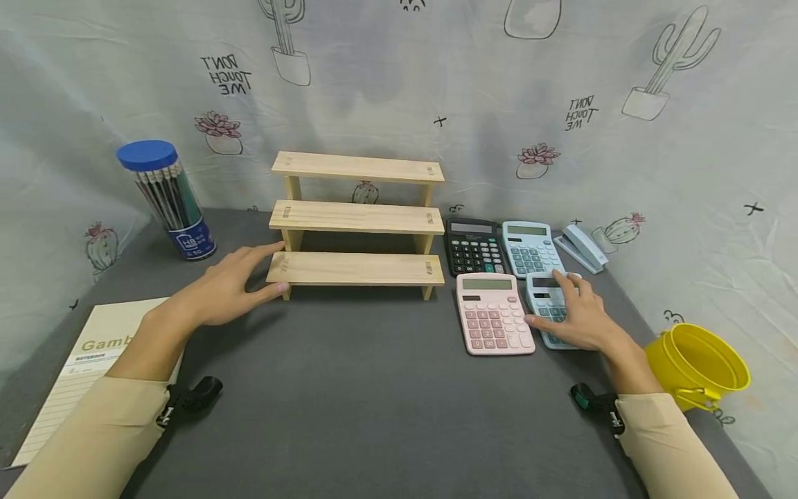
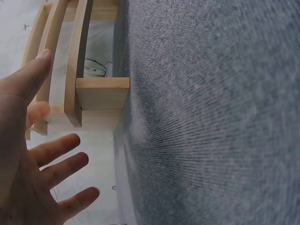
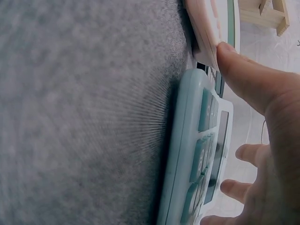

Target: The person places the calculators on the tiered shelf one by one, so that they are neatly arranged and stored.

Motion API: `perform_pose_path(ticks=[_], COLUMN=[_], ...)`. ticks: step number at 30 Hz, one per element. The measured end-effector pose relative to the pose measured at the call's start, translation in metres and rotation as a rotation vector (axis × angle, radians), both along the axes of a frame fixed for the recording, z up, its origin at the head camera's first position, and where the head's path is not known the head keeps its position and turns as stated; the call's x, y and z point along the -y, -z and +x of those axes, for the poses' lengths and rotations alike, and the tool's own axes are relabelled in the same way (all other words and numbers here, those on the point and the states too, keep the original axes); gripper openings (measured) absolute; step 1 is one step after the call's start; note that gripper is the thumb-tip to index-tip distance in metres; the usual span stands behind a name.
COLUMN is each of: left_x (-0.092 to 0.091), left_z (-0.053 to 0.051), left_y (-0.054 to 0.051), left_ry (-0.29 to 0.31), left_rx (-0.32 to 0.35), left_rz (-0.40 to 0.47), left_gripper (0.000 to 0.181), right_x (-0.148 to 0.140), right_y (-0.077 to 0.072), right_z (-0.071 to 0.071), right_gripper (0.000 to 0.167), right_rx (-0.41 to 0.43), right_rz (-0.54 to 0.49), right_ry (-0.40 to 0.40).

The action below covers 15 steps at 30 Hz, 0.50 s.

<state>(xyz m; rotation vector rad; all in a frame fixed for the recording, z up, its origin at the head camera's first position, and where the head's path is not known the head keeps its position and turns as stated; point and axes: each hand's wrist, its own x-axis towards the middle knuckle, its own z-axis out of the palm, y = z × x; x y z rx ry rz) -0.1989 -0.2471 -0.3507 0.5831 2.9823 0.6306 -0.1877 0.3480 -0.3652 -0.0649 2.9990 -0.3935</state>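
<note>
My left hand (image 1: 226, 290) is at the left end of a three-step wooden shelf (image 1: 355, 269), its fingers spread and thumb close to the lowest step. In the left wrist view the hand holds nothing; whether it touches the wood is unclear. Over the front light-blue calculator (image 1: 542, 294) lies my right hand (image 1: 584, 317), fingers extended. The thumb reaches the right edge of a pink calculator (image 1: 491, 313), as the right wrist view also shows. Behind these two lie a black calculator (image 1: 474, 246) and another light-blue calculator (image 1: 526, 246).
A light-blue stapler (image 1: 582, 247) lies at the back right. Near my right forearm stands a yellow bucket (image 1: 698, 364). On the left are a blue-lidded tub of pencils (image 1: 168, 197) and a notebook (image 1: 81, 371), partly under my left arm. A printed curtain (image 1: 386, 90) hangs behind the grey table (image 1: 386, 402).
</note>
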Motion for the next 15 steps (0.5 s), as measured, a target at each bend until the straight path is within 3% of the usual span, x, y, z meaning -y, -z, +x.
perform_pose_path(ticks=[15], left_x=[-0.002], left_z=[-0.016], left_y=[0.009], left_ry=[0.019], left_rx=[0.078], left_rz=[0.108], left_gripper=[0.075], right_x=[-0.012], right_y=[-0.003], right_z=[0.003], right_gripper=[0.123], right_rx=[0.087], right_rz=[-0.011], right_ry=[-0.034])
